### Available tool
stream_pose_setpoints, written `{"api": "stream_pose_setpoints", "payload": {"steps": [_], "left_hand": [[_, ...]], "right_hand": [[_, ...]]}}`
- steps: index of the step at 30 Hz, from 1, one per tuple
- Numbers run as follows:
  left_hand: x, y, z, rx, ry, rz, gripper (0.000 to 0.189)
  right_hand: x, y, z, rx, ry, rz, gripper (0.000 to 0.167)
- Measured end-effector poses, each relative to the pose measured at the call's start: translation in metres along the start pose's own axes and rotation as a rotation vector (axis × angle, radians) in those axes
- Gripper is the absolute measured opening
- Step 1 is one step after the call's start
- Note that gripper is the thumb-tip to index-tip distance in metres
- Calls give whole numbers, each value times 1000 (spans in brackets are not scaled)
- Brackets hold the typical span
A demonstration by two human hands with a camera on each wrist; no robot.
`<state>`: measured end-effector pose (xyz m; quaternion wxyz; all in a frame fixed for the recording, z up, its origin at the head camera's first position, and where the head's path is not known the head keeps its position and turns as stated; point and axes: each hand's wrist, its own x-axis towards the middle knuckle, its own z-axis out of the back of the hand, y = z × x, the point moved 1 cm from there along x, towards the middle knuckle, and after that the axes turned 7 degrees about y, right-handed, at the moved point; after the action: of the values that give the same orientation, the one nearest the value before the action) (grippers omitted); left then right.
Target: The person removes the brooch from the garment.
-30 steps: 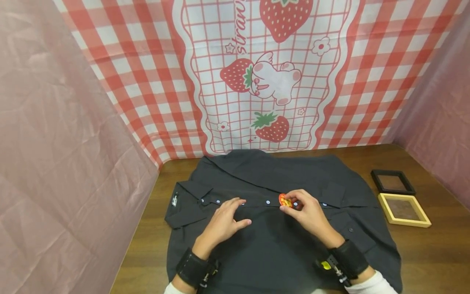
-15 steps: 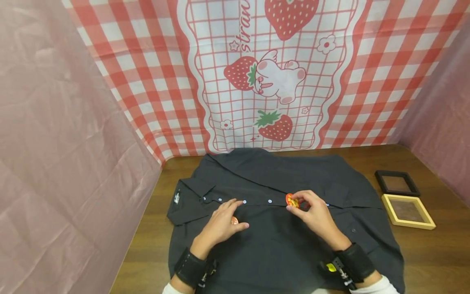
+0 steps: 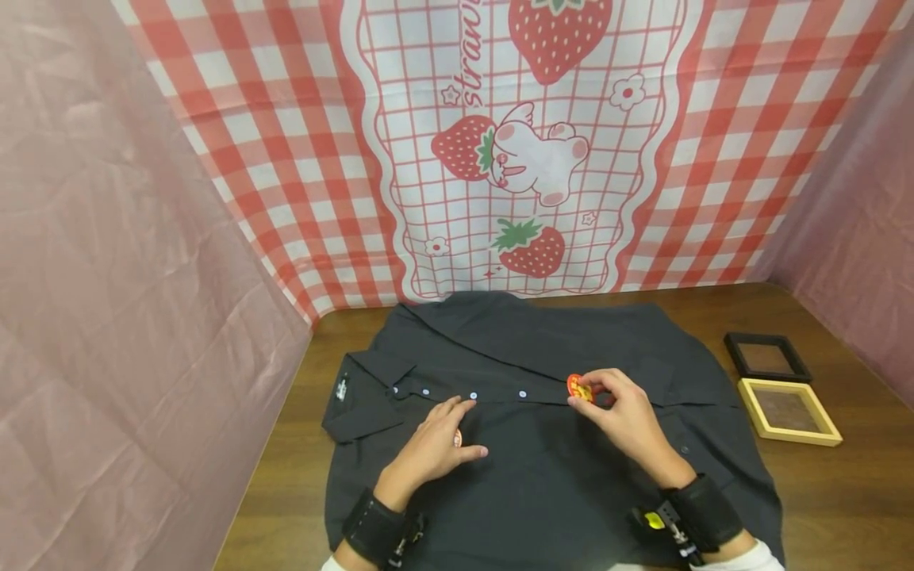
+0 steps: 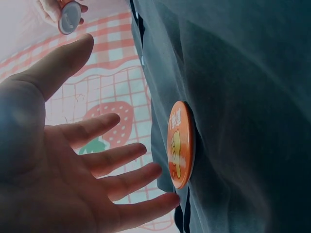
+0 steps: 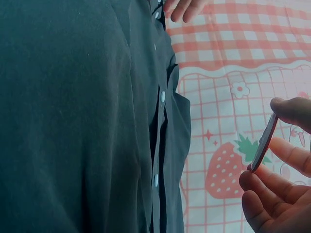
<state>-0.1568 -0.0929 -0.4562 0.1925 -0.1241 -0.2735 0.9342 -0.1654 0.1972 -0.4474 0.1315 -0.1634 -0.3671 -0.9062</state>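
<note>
Left hand, fingers spread, holding nothing, orange badge on dark shirt just beside it, right hand, thumb and fingertips pinching red badge above the shirt, yellow frame, black frame beyond, strawberry-print cloth behind.

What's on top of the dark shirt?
An orange badge lies on the shirt, mostly hidden by the left hand in the head view. The right hand holds a red badge above it. Cloth under the orange badge is covered.

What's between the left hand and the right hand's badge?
Head view: dark shirt, one pale button midway; another button and a second badge sit by the left hand.
</note>
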Motion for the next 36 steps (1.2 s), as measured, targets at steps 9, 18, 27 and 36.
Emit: {"api": "stream_pose_setpoints", "payload": {"steps": [9, 18, 27, 36], "left_hand": [[-1, 0, -1, 6, 22, 22, 75], [-2, 0, -2, 6, 55, 39, 75], [-4, 1, -5, 6, 88, 61, 74], [0, 1, -4, 11, 101, 66, 73]], "right_hand": [[-3, -3, 7, -16, -10, -18, 31], [-6, -9, 16, -38, -2, -27, 30], [-3, -11, 22, -42, 26, -46, 29], [-3, -15, 28, -52, 33, -79, 29]]}}
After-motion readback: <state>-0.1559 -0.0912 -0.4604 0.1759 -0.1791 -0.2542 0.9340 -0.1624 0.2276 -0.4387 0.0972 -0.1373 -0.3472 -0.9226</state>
